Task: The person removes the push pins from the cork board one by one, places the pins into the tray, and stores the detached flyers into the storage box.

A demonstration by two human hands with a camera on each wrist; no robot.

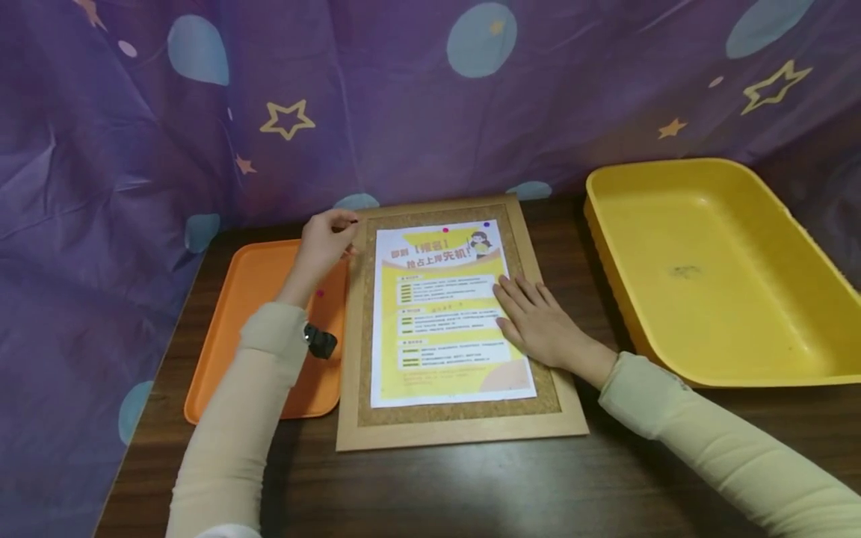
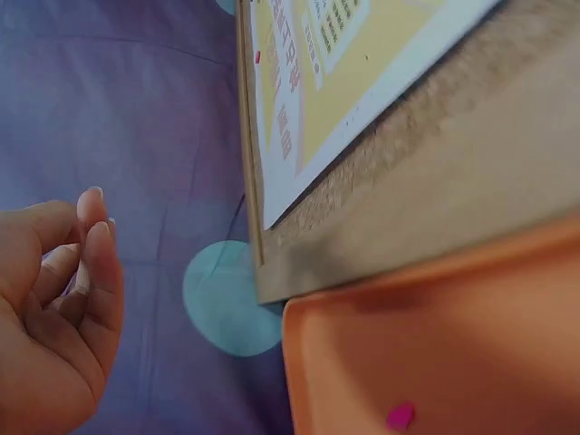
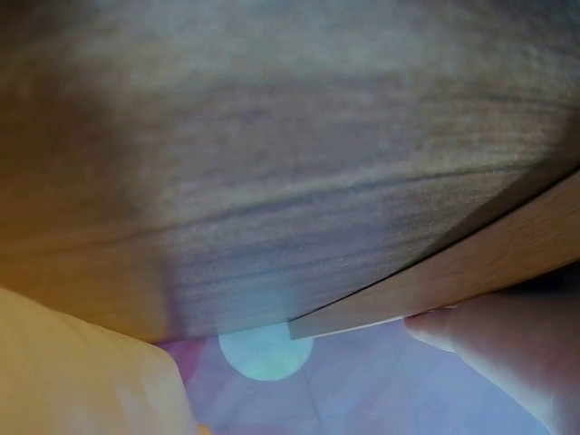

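Observation:
A yellow and white printed poster [image 1: 437, 314] lies on a framed cork board [image 1: 464, 413]. A red push pin [image 1: 445, 230] and a blue push pin [image 1: 486, 224] sit along its top edge. My left hand [image 1: 328, 243] is raised over the board's upper left corner, thumb and fingertip pinched together. In the head view a small dark thing [image 1: 354, 221] shows at those fingertips; its kind is mostly hidden by them. My right hand [image 1: 541, 321] rests with outstretched fingers on the poster's right edge and the cork beside it.
An orange tray [image 1: 225, 359] stands left of the board, with a pink push pin [image 2: 401, 416] in it. To the right is a large yellow bin [image 1: 733, 314]. A purple patterned cloth [image 1: 403, 112] hangs behind the dark wooden table [image 1: 430, 493].

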